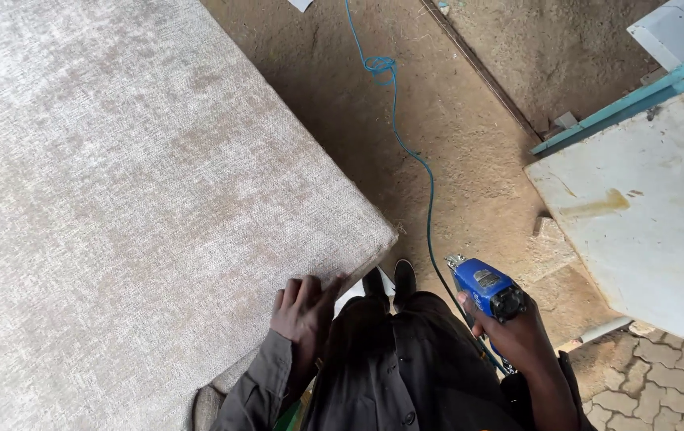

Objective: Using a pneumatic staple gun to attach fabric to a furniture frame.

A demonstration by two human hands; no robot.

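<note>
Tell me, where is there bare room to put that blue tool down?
The dirt floor between the fabric panel and the white board lies bare, crossed only by the blue cord. The panel top is open too. It is crowded near the left hand, shoes and right hand gripping the tool.

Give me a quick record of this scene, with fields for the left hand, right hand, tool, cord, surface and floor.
Left hand: left hand rests flat on the edge of the grey upholstered panel
Right hand: right hand grips the blue power tool
Cord: blue cord runs from the tool across the dirt floor
Beside: white board on the right
</note>
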